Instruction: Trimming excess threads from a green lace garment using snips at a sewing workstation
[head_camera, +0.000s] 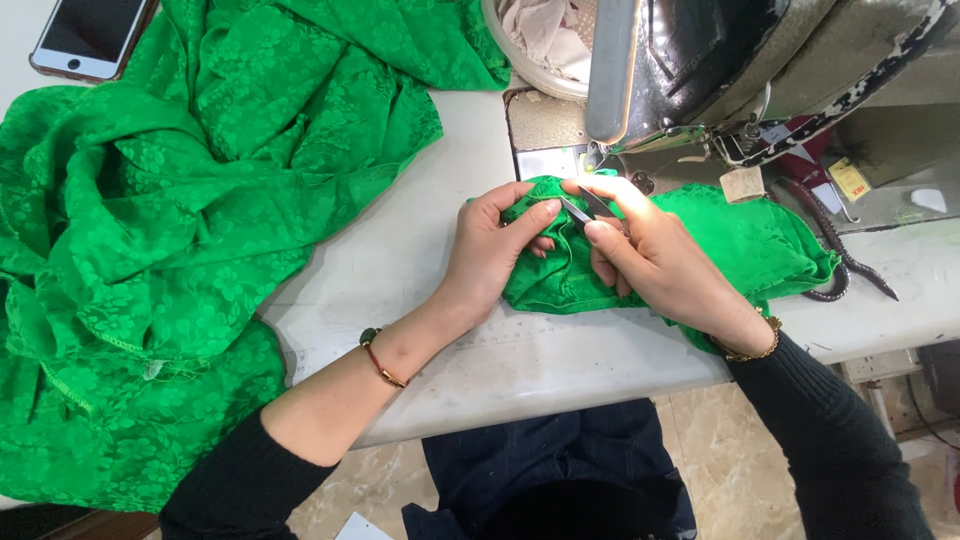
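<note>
Snips (583, 207) are pinched in the right hand (650, 255), blades at green cloth (745, 245) bunched in the closing left hand (495, 245) just beside it; weave or left fingertip could be nicked if cloth slips.

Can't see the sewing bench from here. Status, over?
Left hand pinching small green patterned fabric piece. Right hand holding small metal thread snips at the fabric. Sewing machine head just behind; nothing blocking the hands.
</note>
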